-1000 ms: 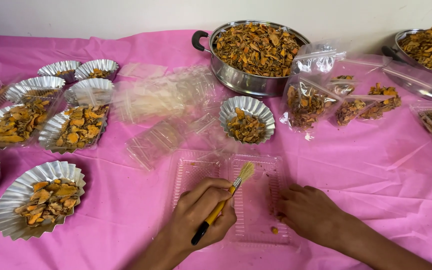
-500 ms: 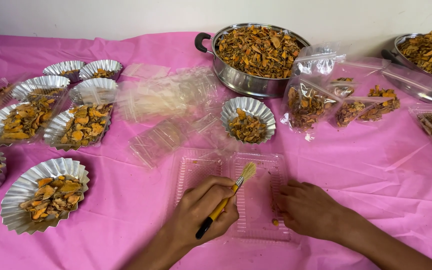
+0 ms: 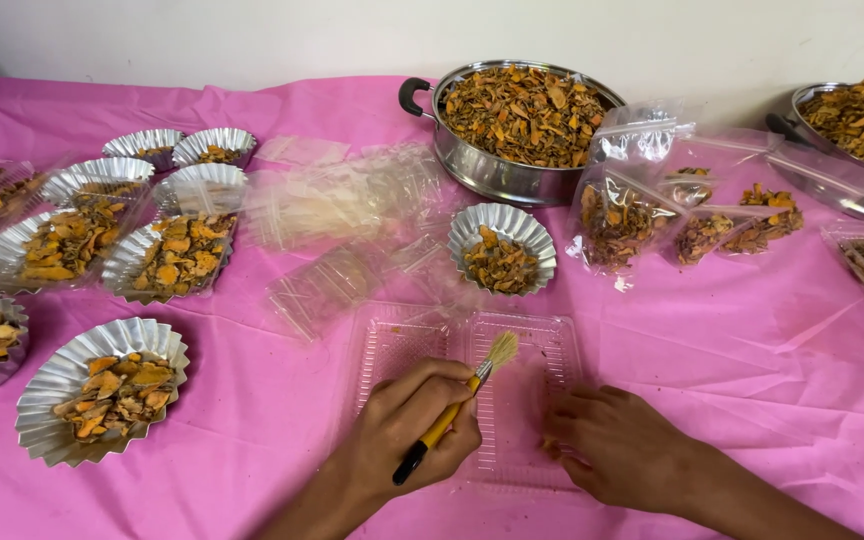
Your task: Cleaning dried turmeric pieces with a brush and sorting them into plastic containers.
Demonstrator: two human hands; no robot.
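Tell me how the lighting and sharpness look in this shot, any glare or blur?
Head view: soft, even light with faint shadows on the pink tablecloth; bright glare on the steel pot wall and the foil cups; the clear bags wash out into haze; the right hand is slightly motion-blurred, while the left hand and its brush stay fairly sharp.

Table under a pink cloth [image 3: 752,380], creased. Far centre: a steel pot [image 3: 512,130] heaped with dried orange-brown slices; a second pan [image 3: 852,130] at far right. Left: fluted foil cups [image 3: 102,385] with orange pieces, some beside clear trays. Centre: a spread of empty clear bags [image 3: 342,210] and one more foil cup [image 3: 502,248]. Right of that: filled clear bags [image 3: 617,215]. Near centre: an open clear hinged tray [image 3: 462,390], flat on the cloth, a few orange crumbs about it.
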